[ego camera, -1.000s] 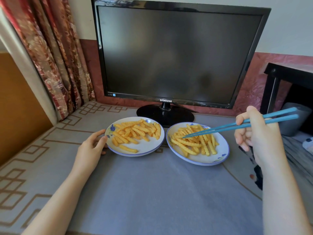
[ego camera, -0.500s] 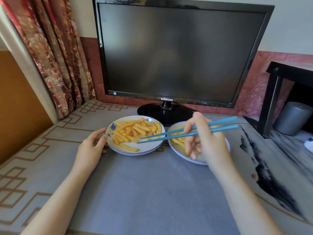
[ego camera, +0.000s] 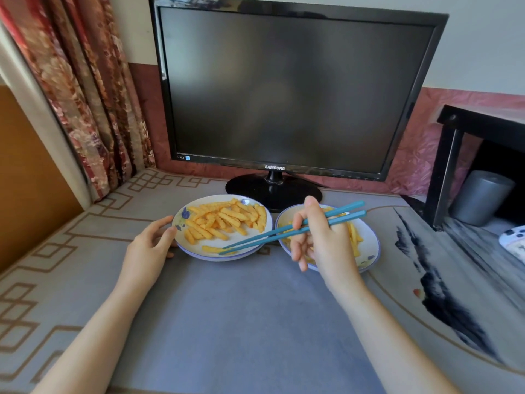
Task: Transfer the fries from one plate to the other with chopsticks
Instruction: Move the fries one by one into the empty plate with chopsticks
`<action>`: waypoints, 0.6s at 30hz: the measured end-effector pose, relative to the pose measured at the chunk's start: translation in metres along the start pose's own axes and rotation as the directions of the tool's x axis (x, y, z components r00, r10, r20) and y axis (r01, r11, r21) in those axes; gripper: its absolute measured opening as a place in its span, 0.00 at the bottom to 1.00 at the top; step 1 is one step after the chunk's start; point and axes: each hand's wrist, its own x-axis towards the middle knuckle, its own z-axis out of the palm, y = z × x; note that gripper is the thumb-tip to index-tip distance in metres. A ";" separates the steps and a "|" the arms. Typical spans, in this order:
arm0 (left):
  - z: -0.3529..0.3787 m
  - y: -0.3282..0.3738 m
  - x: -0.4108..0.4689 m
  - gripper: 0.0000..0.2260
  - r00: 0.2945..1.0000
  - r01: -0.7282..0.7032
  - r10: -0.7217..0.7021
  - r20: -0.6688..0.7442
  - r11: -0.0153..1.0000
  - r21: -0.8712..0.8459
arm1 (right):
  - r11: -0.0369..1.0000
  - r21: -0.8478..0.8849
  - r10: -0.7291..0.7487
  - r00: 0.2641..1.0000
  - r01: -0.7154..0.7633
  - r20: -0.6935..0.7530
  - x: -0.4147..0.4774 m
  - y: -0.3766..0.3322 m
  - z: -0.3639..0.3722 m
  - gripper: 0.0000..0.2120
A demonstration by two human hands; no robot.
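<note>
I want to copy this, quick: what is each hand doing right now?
Left hand: open, fingertips touching the left plate's rim.
Right hand: holding the blue chopsticks, tips over that plate.

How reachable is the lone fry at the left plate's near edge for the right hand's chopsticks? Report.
Likely yes: the right hand holds the chopsticks with their tips right at the lone fry on the left plate, nothing between.
</note>
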 end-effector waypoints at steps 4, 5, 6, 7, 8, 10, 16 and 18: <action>0.000 -0.002 0.002 0.13 1.000 0.007 -0.007 0.004 1.000 -0.009 | 1.000 0.002 -0.008 0.996 0.008 -0.089 0.002 -0.010 -0.009 0.23; 0.000 -0.003 0.002 0.13 1.000 0.006 -0.006 0.006 1.000 -0.012 | 1.000 -0.006 -0.021 0.992 0.020 -0.123 0.002 -0.014 -0.014 0.23; 0.000 -0.003 0.002 0.14 1.000 0.005 -0.005 0.008 1.000 -0.015 | 0.999 -0.014 -0.040 0.986 0.038 -0.159 0.003 -0.019 -0.019 0.22; 0.000 -0.003 0.002 0.14 1.000 0.005 -0.005 0.009 1.000 -0.016 | 0.998 -0.018 -0.065 0.978 0.062 -0.197 0.003 -0.023 -0.025 0.22; 0.000 -0.003 0.002 0.14 1.000 0.007 -0.006 0.009 1.000 -0.016 | 0.996 -0.013 -0.091 0.967 0.091 -0.237 0.004 -0.028 -0.031 0.21; 0.000 -0.003 0.003 0.14 1.000 0.009 -0.009 0.007 1.000 -0.018 | 0.990 0.010 -0.132 0.937 0.142 -0.323 0.007 -0.035 -0.045 0.20; 0.000 -0.002 0.002 0.14 1.000 0.008 -0.008 0.010 1.000 -0.013 | 0.977 -0.031 -0.200 0.846 0.213 -0.495 0.014 -0.039 -0.083 0.18; 0.000 0.000 0.001 0.14 1.000 0.008 -0.008 0.007 1.000 -0.014 | 0.981 -0.063 -0.191 0.845 0.184 -0.500 0.016 -0.040 -0.093 0.18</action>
